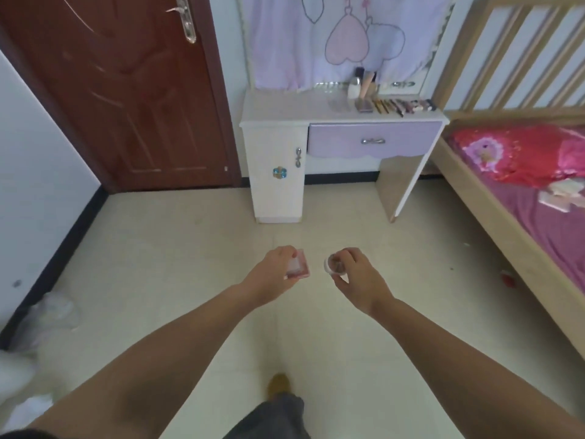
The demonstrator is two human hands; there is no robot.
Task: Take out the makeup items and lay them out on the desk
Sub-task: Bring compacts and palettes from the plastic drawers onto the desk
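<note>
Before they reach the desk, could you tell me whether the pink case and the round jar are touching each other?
Apart. The head view shows the pink case in the left hand and the round jar in the right hand, with bare floor between them.

Soft, even daylight, fairly bright, source not visible. Curtain (pixel 332 39) looks washed out, pale glow through it. Floor (pixel 190 264) tiles bright, no hard shadows; faint shade under the desk (pixel 285 106). Whole frame slightly soft, low detail. Strong wide-angle bending: door (pixel 110 90) and bed frame (pixel 506 232) lean outward at edges. Forearms stretched near the bottom. Small items on desk blurry.
</note>
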